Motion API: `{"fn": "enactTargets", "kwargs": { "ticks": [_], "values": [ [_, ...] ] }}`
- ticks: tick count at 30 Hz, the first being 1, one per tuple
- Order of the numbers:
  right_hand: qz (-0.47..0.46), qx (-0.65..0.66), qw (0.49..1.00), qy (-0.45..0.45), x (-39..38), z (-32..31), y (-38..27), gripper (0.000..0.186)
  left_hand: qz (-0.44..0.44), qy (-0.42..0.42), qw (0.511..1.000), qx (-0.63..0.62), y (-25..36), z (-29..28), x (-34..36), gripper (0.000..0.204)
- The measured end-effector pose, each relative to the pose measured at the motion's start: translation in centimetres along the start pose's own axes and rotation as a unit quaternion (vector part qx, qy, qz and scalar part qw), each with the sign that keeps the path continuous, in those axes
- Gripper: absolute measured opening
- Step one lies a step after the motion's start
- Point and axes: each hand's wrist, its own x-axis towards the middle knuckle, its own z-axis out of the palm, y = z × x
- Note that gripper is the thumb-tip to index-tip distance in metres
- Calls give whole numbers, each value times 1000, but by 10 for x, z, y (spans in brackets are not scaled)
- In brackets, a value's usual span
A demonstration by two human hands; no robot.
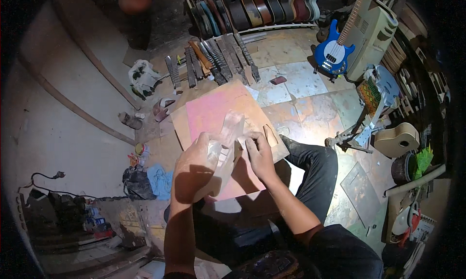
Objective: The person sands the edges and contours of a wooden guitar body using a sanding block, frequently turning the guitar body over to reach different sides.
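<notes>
Pale wood (233, 124), mid-frame: smoothing, perhaps.
Left hand (195, 165) curled round it, right hand (260, 156) pinching white scrap (241, 142); steady hold likely needed next.

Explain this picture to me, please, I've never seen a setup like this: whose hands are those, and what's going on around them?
There's no machine here, just a person's two bare hands. A wide camera worn on the head looks down, so straight edges bend near the rim. The left hand holds a long pale piece. The right hand pinches a small whitish bit beside it, too small to identify. Beneath both lies a pink and tan board. Beyond are guitar necks on the floor and a blue guitar.
</notes>
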Motion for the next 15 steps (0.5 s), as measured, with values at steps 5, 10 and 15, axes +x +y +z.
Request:
{"fn": "enactTargets", "kwargs": {
  "ticks": [5,10,15],
  "values": [
    [9,20,998,-62,2,12,-17,20,10,9,1000,18,-2,-4,0,41],
    [-139,-116,980,-83,-1,23,-46,32,-9,4,1000,15,-13,2,6,38],
    [-239,-219,945,-51,8,26,-38,25,-19,-2,999,36,-6,6,5,36]
  ]
}}
